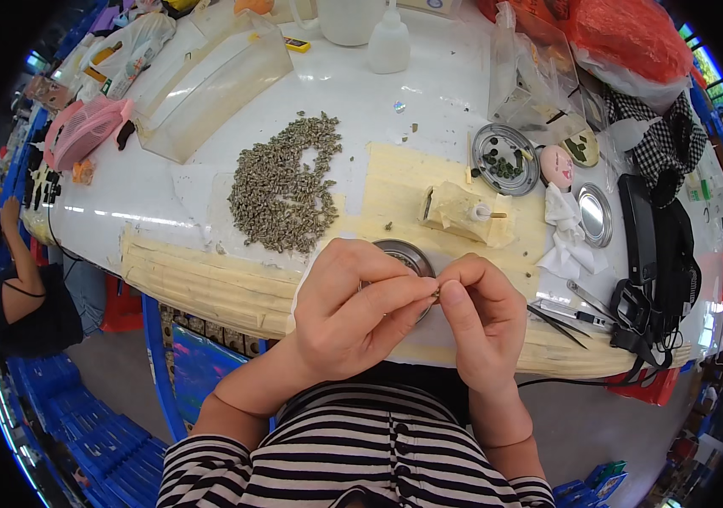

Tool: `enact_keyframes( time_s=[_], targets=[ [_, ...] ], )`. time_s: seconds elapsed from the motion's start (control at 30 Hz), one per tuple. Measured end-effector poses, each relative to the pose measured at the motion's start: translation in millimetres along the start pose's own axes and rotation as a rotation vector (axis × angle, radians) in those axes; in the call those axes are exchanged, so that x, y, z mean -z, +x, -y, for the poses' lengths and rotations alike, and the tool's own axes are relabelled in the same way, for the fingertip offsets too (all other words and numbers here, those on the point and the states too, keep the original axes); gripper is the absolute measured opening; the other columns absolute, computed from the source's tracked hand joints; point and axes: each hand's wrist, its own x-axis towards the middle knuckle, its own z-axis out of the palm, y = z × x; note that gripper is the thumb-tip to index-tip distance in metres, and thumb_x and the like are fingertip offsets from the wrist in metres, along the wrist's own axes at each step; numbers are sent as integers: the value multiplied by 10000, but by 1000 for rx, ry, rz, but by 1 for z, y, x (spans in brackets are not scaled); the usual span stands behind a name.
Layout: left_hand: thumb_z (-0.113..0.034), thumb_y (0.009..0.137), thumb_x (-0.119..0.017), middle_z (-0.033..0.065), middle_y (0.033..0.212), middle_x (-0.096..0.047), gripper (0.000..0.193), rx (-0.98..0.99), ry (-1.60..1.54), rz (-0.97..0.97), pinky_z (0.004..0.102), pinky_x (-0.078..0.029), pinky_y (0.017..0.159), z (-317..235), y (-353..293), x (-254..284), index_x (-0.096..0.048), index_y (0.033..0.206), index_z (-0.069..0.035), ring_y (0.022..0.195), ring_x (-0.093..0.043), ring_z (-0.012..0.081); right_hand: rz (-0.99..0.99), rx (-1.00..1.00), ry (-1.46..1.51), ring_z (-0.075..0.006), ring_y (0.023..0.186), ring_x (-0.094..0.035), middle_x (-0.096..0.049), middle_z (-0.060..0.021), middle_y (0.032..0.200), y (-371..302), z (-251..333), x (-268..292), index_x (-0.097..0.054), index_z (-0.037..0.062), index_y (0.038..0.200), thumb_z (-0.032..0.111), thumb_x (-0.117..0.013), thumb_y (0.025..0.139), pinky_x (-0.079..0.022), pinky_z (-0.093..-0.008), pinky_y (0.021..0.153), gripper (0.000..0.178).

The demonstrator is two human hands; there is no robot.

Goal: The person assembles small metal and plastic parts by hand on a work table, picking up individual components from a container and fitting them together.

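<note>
My left hand [360,303] and my right hand [482,315] meet at their fingertips above the near edge of the table. Both are closed in a pinch, and between them sits a tiny dark piece [436,295], too small to name. Beneath my hands a round metal dish [413,254] is partly covered; its contents are mostly hidden. To the left lies a pile of small grey-green metallic-looking pieces [281,190]. A block wrapped in cream tape [456,213], with a white nozzle-like part and a thin stick on it, stands just beyond my right hand.
A round tin with dark green bits [505,161] stands at the right, near a metal lid [594,214] and crumpled tissue [561,229]. Tweezers [558,325] lie beside a craft knife [577,313]. A clear plastic tray [213,93] and white squeeze bottle [389,44] stand farther back. Another person [27,288] sits left.
</note>
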Motion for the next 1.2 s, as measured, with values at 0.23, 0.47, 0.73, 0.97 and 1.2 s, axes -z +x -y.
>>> enact_keyframes(
  time_s=[0.23, 0.47, 0.73, 0.97, 1.2],
  targets=[
    [5, 744, -791, 68, 900, -627, 237, 11, 12, -18, 305, -468, 667, 1, -1, -5, -714, 963, -43, 795, -587, 213, -95, 101, -127, -123, 759, -537, -626, -47, 850, -2, -2, 2, -676, -10, 933, 15, -681, 887, -431, -246, 703, 53],
    [27, 689, -793, 57, 850, -621, 249, 89, 16, -69, 324, -462, 627, 2, 0, -9, -714, 917, -31, 748, -594, 227, -86, 504, -517, -191, 743, -566, -664, -78, 842, 1, 0, 1, -753, 17, 1026, 3, -751, 789, -443, -292, 677, 238],
    [16, 700, -791, 51, 877, -632, 256, 13, -18, -47, 323, -469, 641, 2, 0, -3, -718, 941, -34, 756, -595, 226, -67, 334, -397, -198, 745, -576, -672, -79, 848, 1, -7, 0, -746, 11, 1026, 26, -753, 813, -454, -291, 679, 213],
    [25, 715, -789, 67, 895, -627, 257, -10, 56, -39, 310, -463, 663, 2, -3, -6, -711, 954, -33, 789, -584, 219, -209, 342, -370, -192, 747, -577, -663, -64, 841, -2, -8, -5, -752, 35, 979, -1, -787, 768, -452, -283, 674, 218],
    [33, 736, -780, 72, 884, -627, 230, 59, 26, -31, 311, -457, 658, 3, 0, -6, -704, 946, -22, 784, -585, 226, -170, 479, -557, -197, 750, -570, -655, -56, 856, -1, -3, -5, -761, 41, 954, -14, -803, 723, -450, -292, 664, 241]
  ],
)
